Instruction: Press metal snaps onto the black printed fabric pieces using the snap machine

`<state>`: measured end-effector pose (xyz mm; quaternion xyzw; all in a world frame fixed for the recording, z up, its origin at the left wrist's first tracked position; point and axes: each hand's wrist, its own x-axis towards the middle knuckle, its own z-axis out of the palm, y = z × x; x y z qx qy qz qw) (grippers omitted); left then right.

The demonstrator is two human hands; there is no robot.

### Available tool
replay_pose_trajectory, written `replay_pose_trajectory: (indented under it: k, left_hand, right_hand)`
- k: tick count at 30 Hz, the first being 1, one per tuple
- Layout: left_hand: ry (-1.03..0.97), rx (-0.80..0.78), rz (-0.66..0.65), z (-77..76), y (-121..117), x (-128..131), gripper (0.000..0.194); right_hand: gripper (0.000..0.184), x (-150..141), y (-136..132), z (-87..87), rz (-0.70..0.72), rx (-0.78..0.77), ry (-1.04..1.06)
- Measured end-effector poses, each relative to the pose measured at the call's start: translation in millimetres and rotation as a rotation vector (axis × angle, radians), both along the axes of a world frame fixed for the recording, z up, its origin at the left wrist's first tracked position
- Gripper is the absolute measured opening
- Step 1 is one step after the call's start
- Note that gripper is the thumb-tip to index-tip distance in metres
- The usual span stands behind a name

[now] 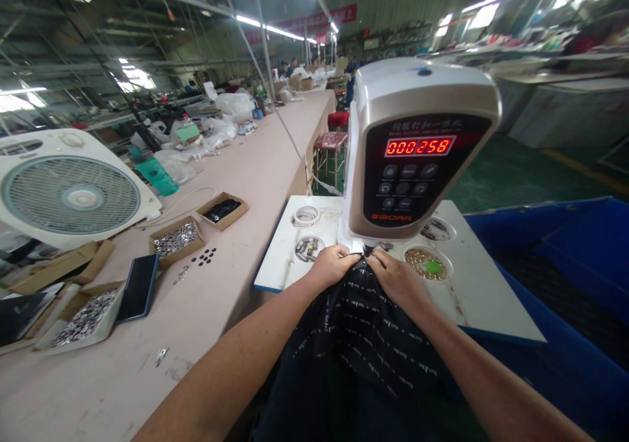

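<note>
The fingers of the left hand (331, 266) and right hand (396, 277) pinch the black printed cloth (368, 347), its gathered top just under the front of the snap-fastening machine (425, 147), whose red display (419, 146) reads 000258. The cloth drapes over the near edge of the white worktop (496, 308). Toward that worktop's right edge, a round recess holds gold-coloured fasteners (417, 257) and 1 green piece (433, 267). On the long worktop (263, 167) at left, a smartphone (138, 288) lies between 2 boxes of silver-coloured metal parts (177, 239), with a fan (78, 193) near the left edge.
</note>
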<state>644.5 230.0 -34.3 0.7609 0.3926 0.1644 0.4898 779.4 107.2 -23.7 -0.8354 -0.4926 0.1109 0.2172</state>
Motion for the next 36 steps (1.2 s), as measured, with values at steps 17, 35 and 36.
replay_pose_trajectory:
  k: [17,35,36]
  left_hand:
    - [0.087,0.126,-0.011,-2.1,4.0,4.7,0.025]
    - [0.049,0.113,-0.071,-14.0,9.6,4.0,0.021]
    - [0.049,0.112,-0.066,-14.0,9.0,3.8,0.021]
  right_hand:
    - [0.046,2.0,3.8,-0.7,-0.062,-0.12,-0.128]
    - [0.046,2.2,3.7,-1.8,-0.064,-0.14,-0.131]
    - [0.045,2.2,3.2,-1.9,-0.064,-0.135,-0.127]
